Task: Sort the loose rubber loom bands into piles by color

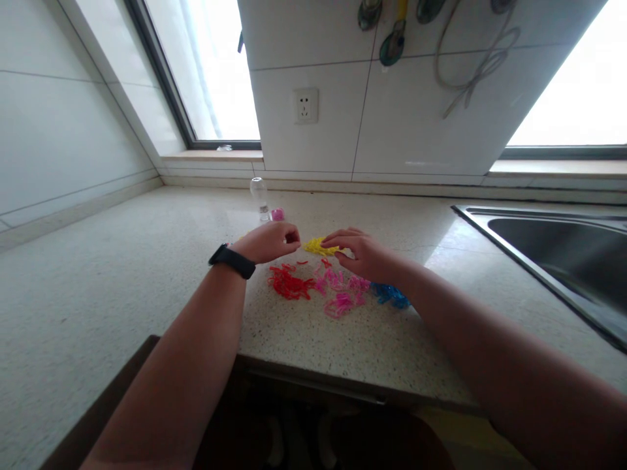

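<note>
Bench: pale speckled stone; it carries all the heaps.
Right hand: fingers open and loosely spread at the yellow heap; no piece shows in them.
Left hand: fingers curled closed, near the yellow; whether they pinch anything, I cannot tell.
Heaps: thin glossy plastic-looking strips, pink, red, blue, yellow; very light, probably soft and bendy, perhaps slippery; lift from the loose edges with a fingertip pinch (mid-heap, tangled strips may follow); hardly fragile, though a hard tug might stretch them.
Bottle: clear, hollow, bulbous-topped container; upright, likely light and easily tipped; steady it around the body.
Cap: small pink cap-like piece beside it; grip the sides.
Strays: single red strip; pinch one end.
</note>
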Tool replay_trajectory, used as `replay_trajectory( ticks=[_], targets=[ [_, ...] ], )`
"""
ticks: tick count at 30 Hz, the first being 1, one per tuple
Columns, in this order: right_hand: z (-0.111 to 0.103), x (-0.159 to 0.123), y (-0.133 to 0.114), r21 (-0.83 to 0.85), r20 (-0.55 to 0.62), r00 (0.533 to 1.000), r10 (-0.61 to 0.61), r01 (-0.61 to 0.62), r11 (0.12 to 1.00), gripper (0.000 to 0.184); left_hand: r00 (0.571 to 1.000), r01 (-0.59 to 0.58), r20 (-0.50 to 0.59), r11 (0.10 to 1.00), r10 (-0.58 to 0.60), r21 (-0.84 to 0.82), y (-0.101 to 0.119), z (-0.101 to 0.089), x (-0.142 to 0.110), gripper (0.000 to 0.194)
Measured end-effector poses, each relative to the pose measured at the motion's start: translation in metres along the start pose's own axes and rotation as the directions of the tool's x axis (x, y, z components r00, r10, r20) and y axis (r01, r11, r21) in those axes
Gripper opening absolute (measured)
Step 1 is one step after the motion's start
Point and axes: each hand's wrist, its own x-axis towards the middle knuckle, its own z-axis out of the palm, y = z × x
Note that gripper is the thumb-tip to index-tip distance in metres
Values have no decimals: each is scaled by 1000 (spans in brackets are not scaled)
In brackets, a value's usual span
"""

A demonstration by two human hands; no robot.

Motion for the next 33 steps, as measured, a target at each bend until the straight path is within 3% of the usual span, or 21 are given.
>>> replay_trajectory(
  ticks=[3, 7, 12, 18, 23, 29, 33],
  targets=[
    [3, 2, -9, 230, -52, 996, 74, -61, 971, 37, 997, 46, -56, 999, -46, 6, -3, -2, -1, 21],
    [3, 3, -20, 339, -45, 995, 85, -65, 939, 35, 991, 69, -112, 998, -68, 5, -8, -3, -1, 22],
    [3, 4, -23, 285, -27, 999, 42, -33, 958, 36, 989, 76, -126, 997, -74, 7, -11, -1, 0, 22],
    [7, 8, -24, 139, -39, 998, -55, 60, 988, 36, 967, 119, -229, 993, -113, 12, -18, 0, 0, 18],
    [3, 4, -24, 149, -39, 999, -17, 22, 989, 7, 965, 109, -242, 994, -104, 7, -15, 0, -1, 16],
    [-3, -6, -29, 154, 79, 997, 1, -13, 988, 5, 970, 106, -219, 994, -103, 4, -9, -2, -1, 17],
    [-2, -8, -36, 208, 79, 995, 56, -72, 975, 8, 970, 98, -226, 995, -92, 15, -9, -1, -1, 19]
  ],
)
